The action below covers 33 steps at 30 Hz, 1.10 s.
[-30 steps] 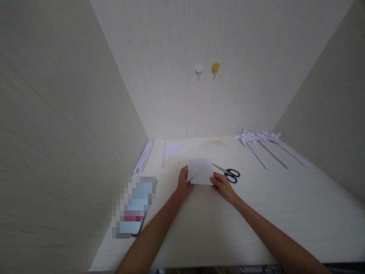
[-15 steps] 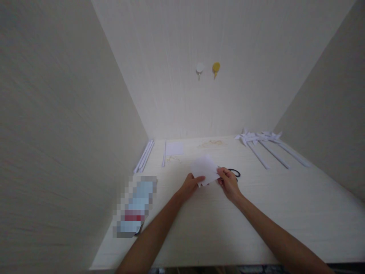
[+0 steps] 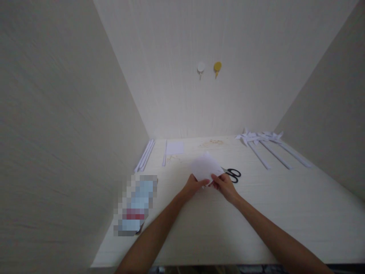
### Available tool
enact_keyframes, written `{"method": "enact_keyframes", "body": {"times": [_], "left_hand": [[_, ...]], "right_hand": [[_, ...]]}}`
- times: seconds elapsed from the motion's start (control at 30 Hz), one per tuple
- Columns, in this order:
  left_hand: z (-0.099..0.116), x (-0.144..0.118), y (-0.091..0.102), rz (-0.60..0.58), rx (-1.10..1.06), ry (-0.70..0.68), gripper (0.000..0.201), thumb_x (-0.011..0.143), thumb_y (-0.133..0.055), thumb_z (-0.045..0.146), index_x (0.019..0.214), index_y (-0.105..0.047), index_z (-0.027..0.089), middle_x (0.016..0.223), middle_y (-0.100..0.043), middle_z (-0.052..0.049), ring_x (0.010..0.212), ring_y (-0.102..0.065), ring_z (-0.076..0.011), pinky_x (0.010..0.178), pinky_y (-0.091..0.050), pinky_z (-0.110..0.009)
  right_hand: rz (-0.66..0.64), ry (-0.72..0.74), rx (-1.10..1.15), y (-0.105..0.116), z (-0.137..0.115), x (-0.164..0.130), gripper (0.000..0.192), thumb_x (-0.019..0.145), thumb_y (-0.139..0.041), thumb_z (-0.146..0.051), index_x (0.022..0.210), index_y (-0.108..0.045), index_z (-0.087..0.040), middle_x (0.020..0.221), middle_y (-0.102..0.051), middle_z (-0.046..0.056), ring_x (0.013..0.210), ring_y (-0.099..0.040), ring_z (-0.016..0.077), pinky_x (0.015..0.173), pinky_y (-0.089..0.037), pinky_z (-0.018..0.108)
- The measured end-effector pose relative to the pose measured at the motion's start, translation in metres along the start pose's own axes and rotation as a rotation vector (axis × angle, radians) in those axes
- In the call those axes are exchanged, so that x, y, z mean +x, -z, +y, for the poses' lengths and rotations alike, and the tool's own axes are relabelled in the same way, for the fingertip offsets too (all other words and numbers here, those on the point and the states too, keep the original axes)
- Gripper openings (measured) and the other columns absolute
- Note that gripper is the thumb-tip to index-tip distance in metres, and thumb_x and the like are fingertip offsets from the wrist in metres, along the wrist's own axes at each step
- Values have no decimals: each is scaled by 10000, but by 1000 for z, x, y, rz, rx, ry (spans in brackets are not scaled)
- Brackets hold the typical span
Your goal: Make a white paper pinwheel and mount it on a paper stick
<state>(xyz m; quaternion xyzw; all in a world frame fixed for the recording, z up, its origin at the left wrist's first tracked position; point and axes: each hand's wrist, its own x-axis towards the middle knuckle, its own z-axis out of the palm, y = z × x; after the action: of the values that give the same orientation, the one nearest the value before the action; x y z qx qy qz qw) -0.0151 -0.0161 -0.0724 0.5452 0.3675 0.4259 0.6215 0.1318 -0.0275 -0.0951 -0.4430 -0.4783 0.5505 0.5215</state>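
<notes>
Hands [image 3: 194,185] [image 3: 224,185] together, pinching paper [image 3: 205,167]

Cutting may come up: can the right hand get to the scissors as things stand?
Probably yes. The scissors lie flat on the table just beyond the right hand, nothing between them, but that hand and the left hand both hold the paper.

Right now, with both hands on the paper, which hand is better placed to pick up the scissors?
Probably the right hand. The scissors lie on the table just beyond its fingers, on that side of the folded paper. The left hand would have to cross over the paper.
</notes>
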Motion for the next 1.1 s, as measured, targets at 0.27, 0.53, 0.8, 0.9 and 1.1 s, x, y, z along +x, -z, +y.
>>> {"method": "enact_keyframes", "body": {"times": [0.27, 0.53, 0.8, 0.9, 1.1], "left_hand": [[-7, 1, 2, 127, -137, 60, 305, 529, -714, 275, 775, -636, 113, 887, -660, -103, 801, -599, -194, 757, -455, -313], [-2, 2, 0, 206, -181, 68, 225, 545, -690, 179, 762, -639, 147, 871, -667, -66, 862, -597, -191, 812, -447, -315], [22, -4, -9, 324, -159, 110, 87, 612, -615, 94, 609, -612, 180, 831, -666, -43, 900, -592, -184, 826, -448, -304], [26, -6, -9, 319, -78, 93, 81, 607, -640, 125, 555, -599, 170, 784, -668, -57, 890, -594, -202, 843, -436, -329], [15, -4, -5, 390, 42, 43, 85, 596, -667, 175, 674, -633, 167, 826, -672, -62, 864, -604, -205, 858, -416, -344]], "right_hand": [[-30, -30, 37, 2, 10, 3, 337, 639, -637, -469, 568, -527, -159, 422, -464, -40, 385, -379, 73, 384, -270, 209], [37, -21, 137, 0, -8, 2, 444, 643, -557, -595, 527, -478, -174, 415, -444, -33, 355, -355, 63, 355, -256, 202], [13, -3, 101, 0, -16, 2, 454, 678, -482, -618, 551, -478, -183, 426, -444, -37, 349, -344, 61, 350, -252, 202], [-73, -21, -8, -6, -15, -2, 371, 626, -617, -511, 531, -517, -167, 411, -477, -36, 356, -363, 57, 357, -239, 195], [-164, -26, -162, -8, -14, -4, 302, 623, -647, -416, 508, -541, -158, 404, -532, -32, 349, -356, 50, 363, -237, 190]]}}
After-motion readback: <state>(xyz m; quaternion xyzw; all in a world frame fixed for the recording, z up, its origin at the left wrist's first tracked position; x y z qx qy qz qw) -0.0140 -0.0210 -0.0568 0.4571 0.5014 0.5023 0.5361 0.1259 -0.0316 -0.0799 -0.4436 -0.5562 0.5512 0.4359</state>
